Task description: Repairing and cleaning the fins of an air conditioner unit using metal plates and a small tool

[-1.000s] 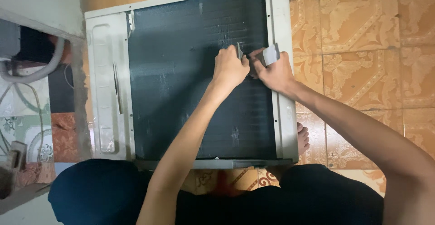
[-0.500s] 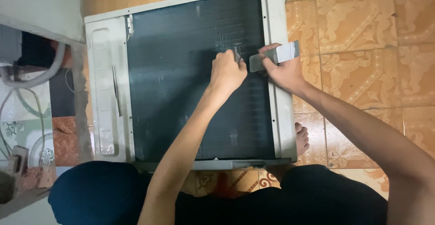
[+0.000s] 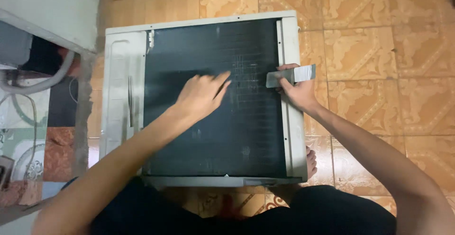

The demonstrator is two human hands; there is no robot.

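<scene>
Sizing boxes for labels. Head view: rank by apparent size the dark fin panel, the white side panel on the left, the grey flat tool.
1. dark fin panel, clearly largest.
2. white side panel, a narrower strip.
3. grey flat tool, smallest; the right hand holds it nearer the camera, yet it looks far smaller.

Bare forearms with no sleeves, left hand (image 3: 201, 95), right hand (image 3: 296, 93), dark navy trousers, one bare foot

Head camera looks steeply down, close above unit (image 3: 208, 97).
</scene>
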